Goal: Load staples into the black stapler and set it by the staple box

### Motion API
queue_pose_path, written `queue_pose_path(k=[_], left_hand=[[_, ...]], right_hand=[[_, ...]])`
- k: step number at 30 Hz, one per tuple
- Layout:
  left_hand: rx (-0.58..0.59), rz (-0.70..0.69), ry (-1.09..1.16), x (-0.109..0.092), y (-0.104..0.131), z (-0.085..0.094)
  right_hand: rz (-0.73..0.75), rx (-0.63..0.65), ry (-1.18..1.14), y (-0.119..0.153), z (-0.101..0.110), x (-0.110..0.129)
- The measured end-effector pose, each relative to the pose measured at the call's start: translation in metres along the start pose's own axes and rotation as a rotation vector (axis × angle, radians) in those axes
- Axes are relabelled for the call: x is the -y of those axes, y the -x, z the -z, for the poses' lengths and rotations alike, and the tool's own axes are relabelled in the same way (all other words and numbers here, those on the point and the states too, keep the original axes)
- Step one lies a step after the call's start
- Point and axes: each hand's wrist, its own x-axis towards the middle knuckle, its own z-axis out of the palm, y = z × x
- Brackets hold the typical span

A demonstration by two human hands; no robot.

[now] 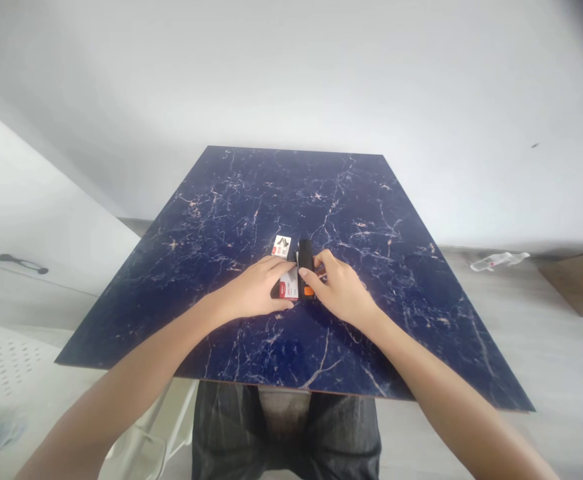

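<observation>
A small white and red box (289, 288) lies near the middle of the table, with a picture of dark objects printed on its far end. My left hand (256, 287) is closed over it, fingers across the top and thumb at the near end. Right beside the box is a black stapler (306, 255) with an orange patch near its close end. My right hand (342, 285) grips the stapler from the right, thumb on top and fingers bent along the far side. The left fingertips reach the stapler's left edge; whether they touch it I cannot tell.
The table (291, 187) has a dark blue marble-patterned top, with a pale wall behind it. On the floor to the right are a clear plastic bottle (498, 261) and a brown cardboard box (578, 283). A white perforated surface (6, 360) stands at lower left.
</observation>
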Motion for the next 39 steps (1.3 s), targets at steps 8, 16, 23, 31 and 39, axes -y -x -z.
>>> queue_pose_path(k=[8,16,23,31,39], left_hand=[[0.084,0.001,0.036,0.007,0.005,0.012],[0.06,0.002,0.103,0.005,0.003,0.009],[0.063,0.046,0.134,-0.002,0.0,0.009],[0.066,0.038,0.148,0.001,-0.002,0.007],[0.069,0.059,0.154,0.003,-0.004,0.008]], right_hand=[[0.007,0.007,-0.035,0.0,0.0,0.0],[0.008,0.008,-0.023,0.0,0.0,-0.001],[0.005,0.009,-0.016,0.0,-0.001,-0.002],[0.022,-0.009,0.007,0.0,-0.001,-0.002],[-0.004,-0.012,0.02,0.0,-0.002,0.0]])
